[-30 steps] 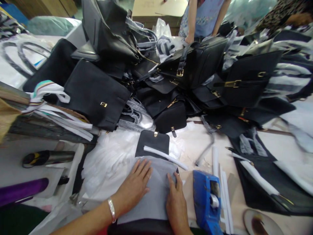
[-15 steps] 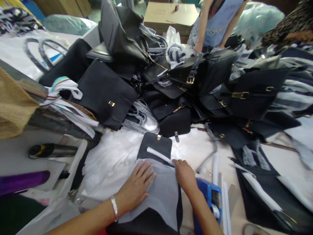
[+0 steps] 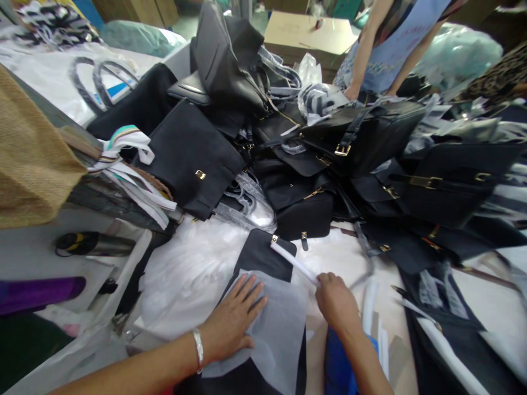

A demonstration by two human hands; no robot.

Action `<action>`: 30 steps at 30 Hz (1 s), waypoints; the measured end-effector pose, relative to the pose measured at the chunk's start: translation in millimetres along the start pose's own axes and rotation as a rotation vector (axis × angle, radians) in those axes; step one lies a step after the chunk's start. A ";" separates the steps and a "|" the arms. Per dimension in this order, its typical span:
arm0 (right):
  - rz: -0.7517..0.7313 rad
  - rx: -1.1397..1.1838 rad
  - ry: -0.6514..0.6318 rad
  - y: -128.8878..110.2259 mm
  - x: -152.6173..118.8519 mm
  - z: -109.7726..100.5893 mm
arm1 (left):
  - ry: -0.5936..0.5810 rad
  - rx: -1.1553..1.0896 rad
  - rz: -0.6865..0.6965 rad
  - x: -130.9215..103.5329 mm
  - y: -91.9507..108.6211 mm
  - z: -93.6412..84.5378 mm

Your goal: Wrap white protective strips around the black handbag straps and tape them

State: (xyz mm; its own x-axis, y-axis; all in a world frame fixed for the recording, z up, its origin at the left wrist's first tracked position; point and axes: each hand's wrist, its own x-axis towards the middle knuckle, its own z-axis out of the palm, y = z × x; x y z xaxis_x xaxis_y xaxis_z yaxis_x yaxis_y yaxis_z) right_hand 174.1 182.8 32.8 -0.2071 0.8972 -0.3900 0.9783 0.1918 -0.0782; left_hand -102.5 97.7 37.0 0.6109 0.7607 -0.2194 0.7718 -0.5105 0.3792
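Observation:
My left hand [image 3: 236,319], with a silver bracelet at the wrist, lies flat with fingers spread on a translucent white sheet [image 3: 280,329]. The sheet covers much of a black bag [image 3: 267,255], whose flap with a gold clasp points away from me. My right hand [image 3: 338,300] is closed round the near end of a slim white stick [image 3: 294,262]. The stick slants over the flap, and its far tip is by the clasp. What the stick is made of I cannot tell.
Black bags [image 3: 189,156] with gold buckles are heaped across the table's far side. Crumpled white sheets [image 3: 181,274] lie at left. A blue object [image 3: 340,362] sits under my right forearm. A co-worker's hand [image 3: 352,92] rests behind the heap. A dark bottle [image 3: 94,243] lies at left.
My right hand has drawn the white stick off to the right, away from the sheet's edge. My left hand stays flat on the sheet. The view has shifted slightly.

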 end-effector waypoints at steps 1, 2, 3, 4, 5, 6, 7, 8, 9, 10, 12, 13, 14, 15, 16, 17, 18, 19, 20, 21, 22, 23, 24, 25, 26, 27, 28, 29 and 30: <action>0.031 -0.023 0.064 -1.4 -5.2 -16.8 | -0.003 0.010 -0.001 1.3 -0.5 0.7; 0.043 -0.033 0.152 -5.6 -11.2 -33.9 | -0.008 0.018 -0.002 2.6 -1.1 1.5; 0.023 -0.010 0.239 -12.8 -17.4 -49.5 | -0.015 0.024 0.000 3.9 -1.6 2.4; -0.032 0.053 0.298 -22.8 -23.0 -62.2 | -0.022 0.029 0.002 5.1 -2.2 3.2; -0.117 0.150 0.318 -34.6 -27.2 -70.6 | -0.032 0.031 0.006 6.4 -2.9 3.9; -0.219 0.256 0.284 -47.3 -29.5 -73.9 | -0.042 0.031 0.005 7.5 -3.7 4.4; -0.311 0.341 0.218 -59.6 -29.8 -71.8 | -0.050 0.028 0.002 8.6 -4.5 4.6; -0.375 0.392 0.145 -70.3 -28.1 -64.8 | -0.058 0.022 -0.004 9.5 -5.4 4.5; -0.404 0.408 0.075 -78.7 -24.8 -53.8 | -0.064 0.015 -0.012 10.3 -6.2 4.1; -0.400 0.387 0.020 -84.3 -20.3 -40.0 | -0.067 0.009 -0.019 11.0 -7.0 3.4; -0.343 0.282 -0.045 -87.5 -10.6 -9.6 | -0.065 0.003 -0.029 12.2 -8.4 1.6; -0.314 0.226 -0.065 -86.2 -6.4 4.5 | -0.062 0.002 -0.028 12.6 -8.9 0.9; -0.293 0.180 -0.079 -83.8 -3.3 16.7 | -0.059 0.000 -0.028 12.8 -9.4 0.5; -0.280 0.149 -0.087 -80.9 -1.1 26.6 | -0.055 -0.002 -0.030 12.8 -9.9 0.5; -0.269 0.132 -0.087 -78.2 0.1 34.2 | -0.052 -0.004 -0.031 12.6 -10.4 0.9; -0.260 0.128 -0.083 -75.8 0.5 39.7 | -0.050 -0.005 -0.031 12.1 -10.8 1.6; -0.248 0.129 -0.076 -74.1 0.6 43.5 | -0.047 -0.004 -0.027 11.4 -11.3 2.3; -0.238 0.129 -0.067 -72.9 0.5 46.1 | -0.043 0.001 -0.022 10.5 -11.8 3.0; -0.230 0.131 -0.058 -72.3 0.4 47.8 | -0.039 0.006 -0.014 9.6 -12.3 3.3; -0.226 0.134 -0.050 -71.9 0.5 49.1 | -0.034 0.012 -0.008 8.6 -12.9 3.3; -0.228 0.136 -0.045 -71.7 0.8 50.2 | -0.030 0.017 -0.006 7.7 -13.5 2.6; -0.232 0.142 -0.041 -71.3 1.3 51.1 | -0.027 0.020 -0.008 7.0 -14.1 1.5; -0.233 0.161 -0.036 -70.8 1.9 51.9 | -0.025 0.023 -0.011 6.4 -14.8 -0.2; -0.228 0.188 -0.030 -70.1 2.5 52.7 | -0.025 0.025 -0.014 5.9 -15.4 -2.1; -0.217 0.219 -0.023 -69.2 3.1 53.4 | -0.024 0.027 -0.017 5.6 -15.9 -4.2; -0.202 0.250 -0.016 -68.2 3.6 53.9 | -0.020 0.031 -0.021 5.3 -16.3 -6.3; -0.186 0.275 -0.010 -67.2 4.0 54.3 | -0.010 0.038 -0.028 5.0 -16.5 -8.2; -0.170 0.291 -0.005 -66.3 4.2 54.7 | 0.003 0.049 -0.039 4.7 -16.6 -9.6; -0.160 0.294 -0.004 -65.6 4.2 54.9 | 0.017 0.062 -0.053 4.3 -16.5 -10.6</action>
State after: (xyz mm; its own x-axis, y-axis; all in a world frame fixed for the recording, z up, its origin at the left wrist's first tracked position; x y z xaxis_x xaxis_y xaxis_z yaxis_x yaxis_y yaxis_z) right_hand 109.3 152.1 -14.1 -0.3583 0.8634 -0.3551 0.8930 0.2061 -0.4001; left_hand -114.5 113.7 39.3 0.5662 0.7938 -0.2219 0.8127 -0.4928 0.3109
